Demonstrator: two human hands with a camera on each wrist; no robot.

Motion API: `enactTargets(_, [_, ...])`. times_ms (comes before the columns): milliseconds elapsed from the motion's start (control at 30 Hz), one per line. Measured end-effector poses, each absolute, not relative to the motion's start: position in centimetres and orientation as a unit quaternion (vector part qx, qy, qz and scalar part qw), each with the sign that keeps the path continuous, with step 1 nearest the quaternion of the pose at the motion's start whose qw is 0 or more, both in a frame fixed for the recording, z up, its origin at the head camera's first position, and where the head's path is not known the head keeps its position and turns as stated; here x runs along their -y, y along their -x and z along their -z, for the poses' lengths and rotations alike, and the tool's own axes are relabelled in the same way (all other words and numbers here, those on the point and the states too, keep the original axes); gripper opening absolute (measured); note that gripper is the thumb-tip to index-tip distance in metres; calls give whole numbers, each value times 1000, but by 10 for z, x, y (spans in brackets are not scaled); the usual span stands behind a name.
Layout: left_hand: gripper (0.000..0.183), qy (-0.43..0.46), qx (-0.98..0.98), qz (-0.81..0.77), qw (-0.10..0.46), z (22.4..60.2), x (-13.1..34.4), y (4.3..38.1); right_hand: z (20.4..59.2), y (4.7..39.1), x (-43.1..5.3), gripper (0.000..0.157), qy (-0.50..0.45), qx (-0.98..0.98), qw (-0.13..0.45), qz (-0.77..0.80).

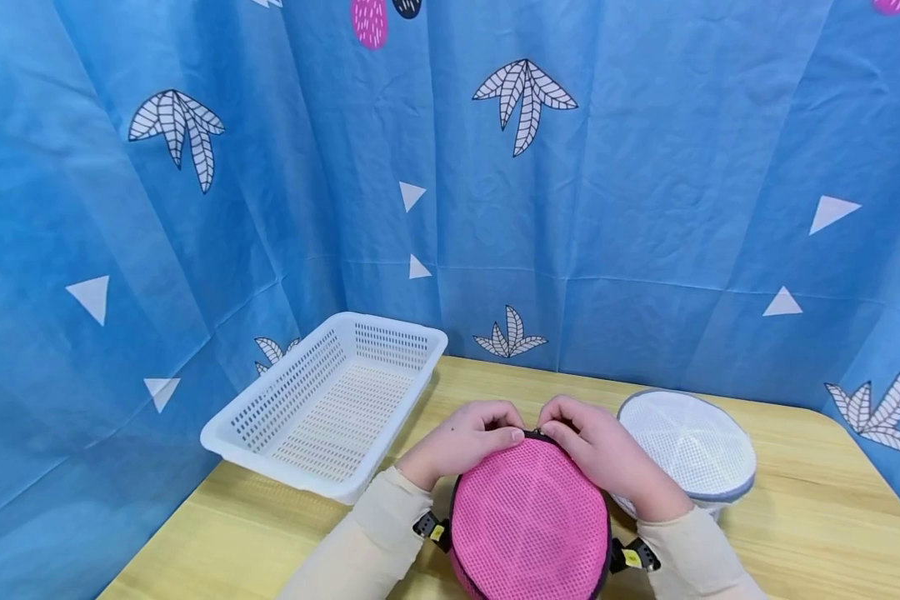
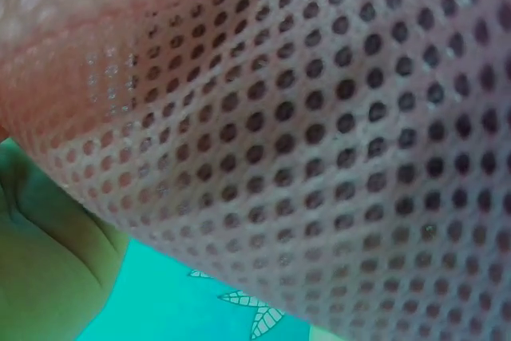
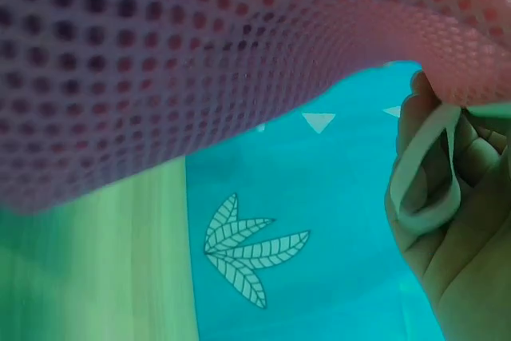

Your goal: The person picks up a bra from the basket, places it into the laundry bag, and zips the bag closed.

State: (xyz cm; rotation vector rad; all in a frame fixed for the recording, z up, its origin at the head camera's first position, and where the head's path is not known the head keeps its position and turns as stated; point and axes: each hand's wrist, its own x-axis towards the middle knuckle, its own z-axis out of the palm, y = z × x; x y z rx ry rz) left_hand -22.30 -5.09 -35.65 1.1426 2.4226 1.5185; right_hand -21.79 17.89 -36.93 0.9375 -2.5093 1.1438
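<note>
A round pink mesh bag (image 1: 528, 517) with black zipper trim stands on the table between both forearms. At the far side of its rim, my left hand (image 1: 468, 437) pinches the trim between thumb and fingers. Close beside it my right hand (image 1: 600, 442) pinches the same edge, near the zipper's end; the zipper pull is mostly hidden by the fingers. Mesh (image 2: 319, 133) fills most of the left wrist view, with part of the left palm (image 2: 56, 253) at the lower left. In the right wrist view, a pale strap loop (image 3: 431, 217) hangs against the right palm (image 3: 471, 277).
To the left sits a white perforated plastic basket (image 1: 232, 454). A white mesh bag (image 1: 686, 442) with a grey rim stands right of the pink one, partly behind the right forearm. Blue patterned curtain (image 1: 645, 208) surrounds the wooden table (image 1: 817, 517).
</note>
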Motion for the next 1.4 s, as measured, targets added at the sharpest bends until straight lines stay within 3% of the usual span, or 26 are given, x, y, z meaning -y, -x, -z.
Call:
enactTargets(200, [9,-337,-787,-517,16,371,59,242,366,218,-187,9,-291,854,94,-421])
enactTargets(567, [10,-290,-778,-557,-34,372,63,249,369,225,-193,7,-281,863,125,-401])
enactTargets(833, [13,-264,-773,-577,-18,349,60,232,368,228,-194,4,-284,859,146,-400])
enactTargets(967, [14,-218,-769,-601,-13,356,58,236,365,226,-199,4,-256,863,146,-411])
enactTargets(1200, [17,-126,-725,-676,-37,384,57,261,360,226,-207,6,-252,866,122,-415])
enactTargets(1400, [21,-131,-701,-700,-32,379,57,258,349,219,-205,14,-231,867,85,-434])
